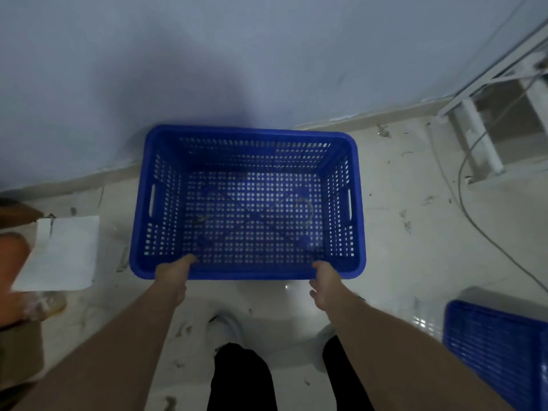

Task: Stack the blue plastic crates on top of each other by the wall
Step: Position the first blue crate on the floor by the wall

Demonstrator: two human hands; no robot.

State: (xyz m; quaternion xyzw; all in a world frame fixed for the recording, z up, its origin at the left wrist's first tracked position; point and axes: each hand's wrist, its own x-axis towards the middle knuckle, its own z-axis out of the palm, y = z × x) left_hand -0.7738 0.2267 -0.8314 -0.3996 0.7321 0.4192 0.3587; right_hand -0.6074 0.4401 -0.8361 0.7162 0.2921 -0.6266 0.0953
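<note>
Both sets of fingers are curled tight over the near rim of the blue crate [247,203], left hand [175,274] and right hand [326,280] at its two near corners, thumbs inside. It sits against the wall [207,54], apparently as the base. Next, I'd say: fetch the second crate [498,351] at right and seat it squarely on top.

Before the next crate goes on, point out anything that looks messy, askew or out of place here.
The floor around the held crate is smeared with dark scuffs and debris. A loose white sheet lies beside it on the left, and a cable trails across the tiles on the right. The second crate sits apart, lower right.
</note>
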